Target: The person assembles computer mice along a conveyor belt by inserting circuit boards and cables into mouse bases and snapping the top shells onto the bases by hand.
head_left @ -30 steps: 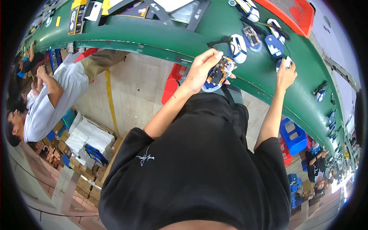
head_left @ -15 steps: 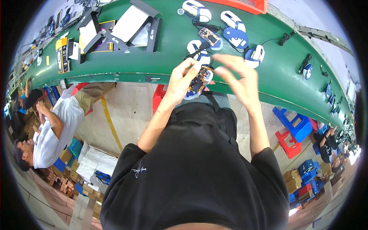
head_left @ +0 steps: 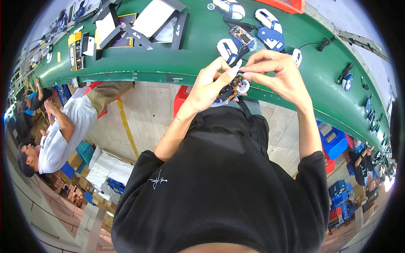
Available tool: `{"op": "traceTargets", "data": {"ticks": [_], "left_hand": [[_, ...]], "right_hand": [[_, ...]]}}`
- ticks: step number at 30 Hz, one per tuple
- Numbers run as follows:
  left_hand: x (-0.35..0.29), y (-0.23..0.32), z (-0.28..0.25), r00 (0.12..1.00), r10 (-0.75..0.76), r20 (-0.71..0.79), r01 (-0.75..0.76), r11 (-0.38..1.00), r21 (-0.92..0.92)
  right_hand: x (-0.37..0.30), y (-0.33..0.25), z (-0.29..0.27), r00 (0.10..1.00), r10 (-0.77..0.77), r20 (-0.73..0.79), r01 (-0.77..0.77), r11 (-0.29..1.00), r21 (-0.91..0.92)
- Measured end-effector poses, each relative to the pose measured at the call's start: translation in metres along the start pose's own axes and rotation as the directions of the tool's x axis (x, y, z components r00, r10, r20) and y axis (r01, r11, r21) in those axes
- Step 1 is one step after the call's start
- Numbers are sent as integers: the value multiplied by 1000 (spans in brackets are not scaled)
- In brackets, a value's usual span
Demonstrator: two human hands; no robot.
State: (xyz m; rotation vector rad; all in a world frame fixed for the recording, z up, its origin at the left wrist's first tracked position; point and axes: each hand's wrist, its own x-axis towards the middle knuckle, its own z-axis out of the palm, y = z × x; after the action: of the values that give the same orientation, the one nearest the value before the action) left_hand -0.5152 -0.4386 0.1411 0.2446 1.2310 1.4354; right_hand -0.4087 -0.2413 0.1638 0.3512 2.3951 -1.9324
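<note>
Close to my body, at the table's near edge, my left hand (head_left: 206, 87) is closed around an opened computer mouse (head_left: 229, 91). Its bare circuit board and a round clear part face up. The fingers of my right hand (head_left: 279, 75) are pinched together at the far end of the board. What is between those fingertips is too small to make out. Just beyond my hands lies a white and blue mouse shell (head_left: 228, 49) with a black cable (head_left: 241, 55) beside it. Another opened mouse (head_left: 242, 36) with an exposed board rests farther back.
Several mouse shells and a blue mouse base (head_left: 271, 39) lie on the green table (head_left: 156, 61). Open black boxes (head_left: 154, 19) are at the left, and a red bin (head_left: 291, 5) stands at the back. Coiled cables (head_left: 325, 43) lie right. A person (head_left: 69, 135) sits at the left.
My right hand has come in to the opened mouse, its spread fingers closing to a pinch at the board. My left hand still holds the mouse. The whole view has shifted slightly.
</note>
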Motion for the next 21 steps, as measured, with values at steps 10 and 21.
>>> {"op": "traceTargets", "data": {"ticks": [10,21], "left_hand": [[-13,12,-1,999,-15,-43,29,939,342],[-10,-3,-13,985,46,-167,-77,981,-179]], "right_hand": [[11,3,20,987,148,65,-150,988,23],[12,10,41,834,157,-528,-39,973,228]]}}
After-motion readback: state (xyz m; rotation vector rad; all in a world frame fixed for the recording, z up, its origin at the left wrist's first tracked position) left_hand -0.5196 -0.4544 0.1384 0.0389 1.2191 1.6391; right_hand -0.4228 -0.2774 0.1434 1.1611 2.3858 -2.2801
